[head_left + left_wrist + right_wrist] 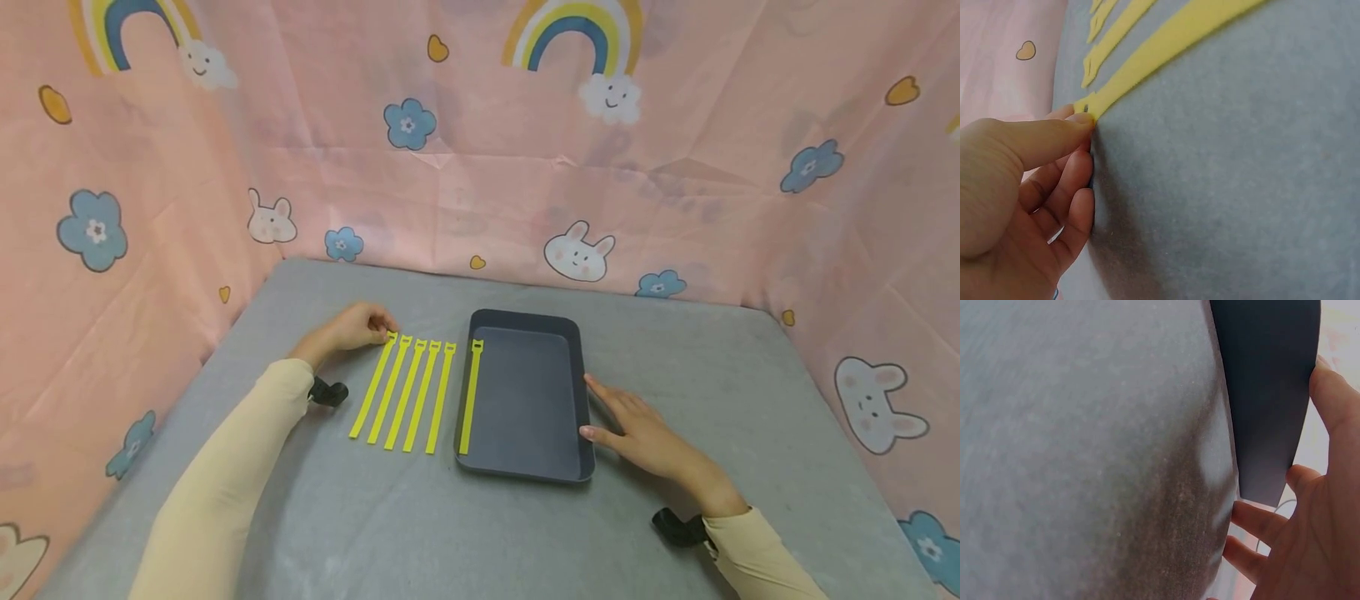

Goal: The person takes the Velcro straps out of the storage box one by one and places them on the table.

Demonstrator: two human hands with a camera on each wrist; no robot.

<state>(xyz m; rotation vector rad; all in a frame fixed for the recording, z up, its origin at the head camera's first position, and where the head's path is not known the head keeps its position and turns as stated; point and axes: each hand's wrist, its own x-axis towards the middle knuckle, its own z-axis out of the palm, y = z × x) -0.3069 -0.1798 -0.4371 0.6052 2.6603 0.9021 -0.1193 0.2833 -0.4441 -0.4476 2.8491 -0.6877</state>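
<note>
My left hand (356,326) pinches the slotted head of the leftmost yellow hook-and-loop cable tie (371,390) between thumb and fingers. In the left wrist view the thumb lies over the head of that cable tie (1147,65), and its strap runs along the table. Several matching ties (412,393) lie side by side to its right, heads away from me. One more tie (471,400) lies lengthwise along the left side inside the dark grey tray (528,396). At the tray's right rim, my right hand (647,435) touches the outer wall (1266,394) with extended thumb and index finger.
A grey cloth covers the table (525,533). Pink printed curtains (465,200) stand along its back and sides. Each wrist carries a black camera mount, the left one (328,392) and the right one (677,527).
</note>
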